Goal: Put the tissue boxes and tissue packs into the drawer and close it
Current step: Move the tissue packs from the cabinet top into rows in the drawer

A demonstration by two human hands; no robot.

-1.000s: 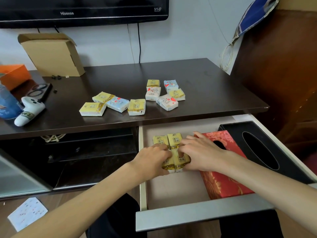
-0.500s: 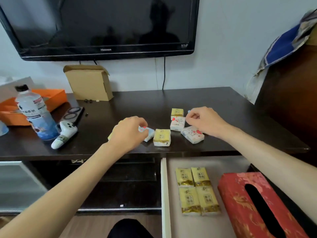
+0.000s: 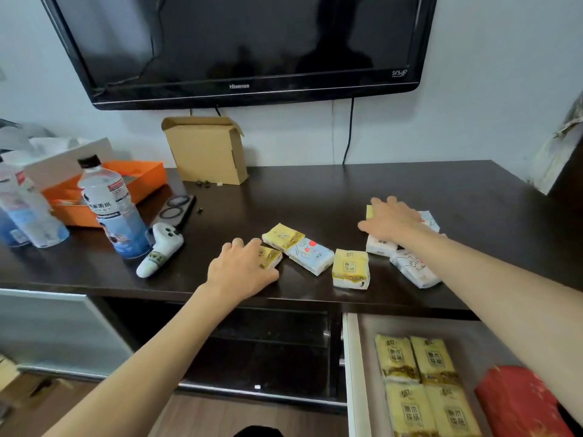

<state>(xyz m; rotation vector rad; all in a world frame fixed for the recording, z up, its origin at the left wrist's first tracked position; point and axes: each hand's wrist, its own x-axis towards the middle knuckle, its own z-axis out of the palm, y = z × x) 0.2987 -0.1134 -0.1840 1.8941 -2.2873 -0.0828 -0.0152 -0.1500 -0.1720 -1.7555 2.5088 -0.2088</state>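
Several small tissue packs lie on the dark tabletop. My left hand covers a yellow pack, which sits between my thumb and fingers and still rests on the top. Beside it lie another yellow pack, a blue-white pack and an upright yellow pack. My right hand lies palm down, fingers spread, over the right-hand cluster, touching a white pack; a white pack lies nearer. The open drawer holds several yellow packs and a red tissue box.
Left on the tabletop stand two water bottles, a white controller, an orange tray and glasses in a black case. A cardboard box leans at the back wall under the TV.
Both hands left the yellow packs in the drawer and rose to the tabletop. Since half a second ago the left hand settled on a yellow pack and the right spread over the right cluster.
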